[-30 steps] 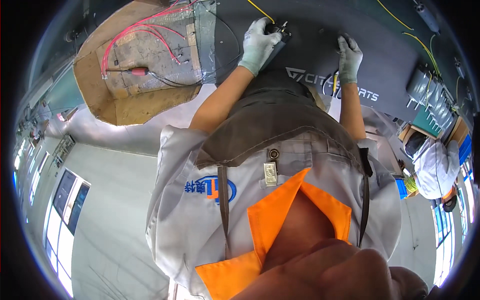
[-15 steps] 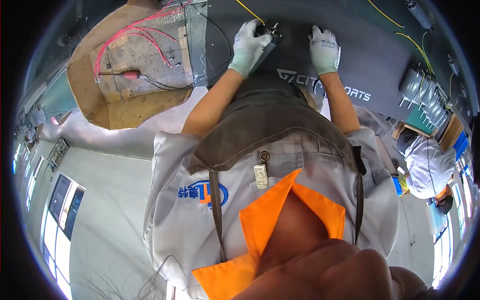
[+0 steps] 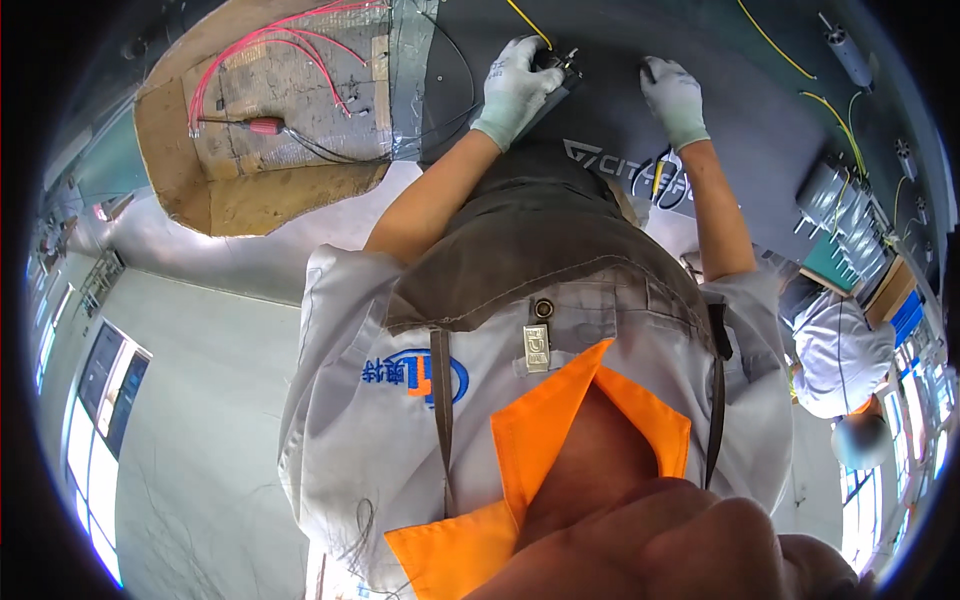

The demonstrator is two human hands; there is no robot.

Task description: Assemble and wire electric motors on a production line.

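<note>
In the head view, the left hand, in a pale work glove, lay at the upper middle of the frame with its fingers curled over a small black part on the dark mat. The hand covered most of the part, so only its right end showed, and how firmly it was gripped could not be told. The part lay just right of the left palm, its long axis seeming to run up and to the right.

The right hand, also gloved, rested flat on the mat a little to the right, fingertips pointing up toward the frame's top edge, holding nothing that could be seen. The left hand was the nearer one, touching the part; the right stood apart from it.

A yellow wire ran up from the part. A cardboard board with pink wires lay at upper left.
</note>
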